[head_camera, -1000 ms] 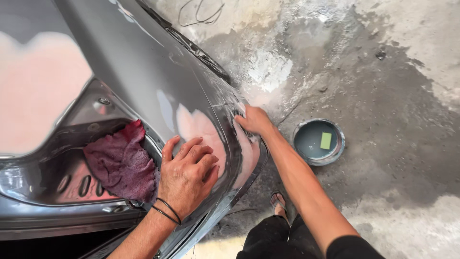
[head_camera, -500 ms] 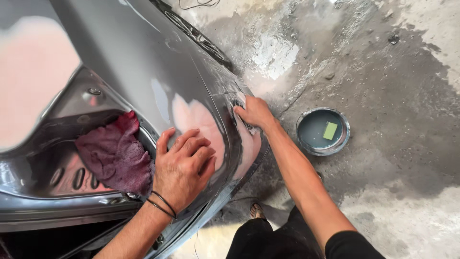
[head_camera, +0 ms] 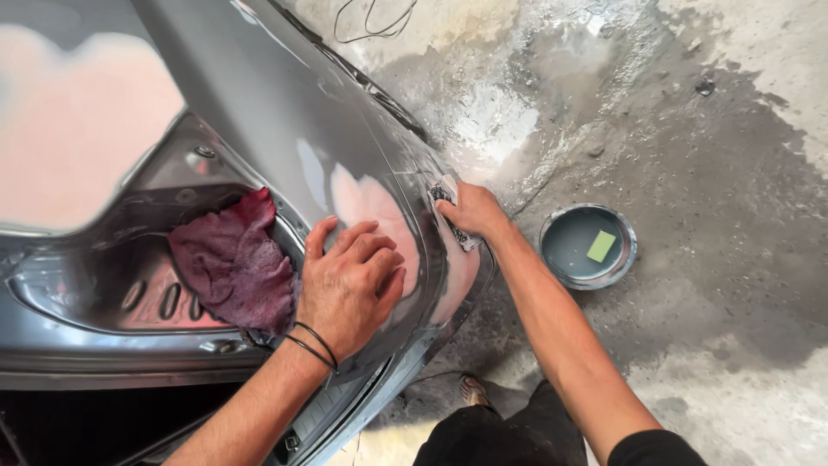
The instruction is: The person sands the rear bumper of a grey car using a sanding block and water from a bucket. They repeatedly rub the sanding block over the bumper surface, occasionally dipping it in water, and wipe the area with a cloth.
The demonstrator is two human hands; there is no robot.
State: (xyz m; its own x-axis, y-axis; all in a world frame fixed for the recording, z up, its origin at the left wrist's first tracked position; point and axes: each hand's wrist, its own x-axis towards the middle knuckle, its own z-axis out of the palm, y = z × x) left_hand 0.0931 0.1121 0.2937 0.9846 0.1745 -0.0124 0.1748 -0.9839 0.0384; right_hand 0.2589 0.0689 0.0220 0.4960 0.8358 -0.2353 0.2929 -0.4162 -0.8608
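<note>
The left hand (head_camera: 349, 289) lies flat, fingers spread, on the grey car body panel (head_camera: 285, 129), beside a pale pinkish patch of filler (head_camera: 379, 211); its grip is wide and holds nothing. The right hand (head_camera: 473, 211) presses a small piece of what looks like sanding paper (head_camera: 448, 194) against the panel's curved edge, grip closed on it, though the sheet is mostly hidden under the fingers, so I can't be sure of its kind.

To work this well, I'd say the pressure should stay even and follow the curve, with the flat hand steadying the panel and feeling for high spots. The patch wraps over the edge, where it is easy to cut through unevenly.

A dark red rag (head_camera: 233, 263) sits in the recess just left of the left hand. On the wet concrete floor (head_camera: 724, 173), near the right forearm, stands a round tin of water (head_camera: 588, 246) with a green pad (head_camera: 601, 246) floating in it. There is open floor to the right; a sandalled foot (head_camera: 473, 390) rests close under the panel's lower edge.
</note>
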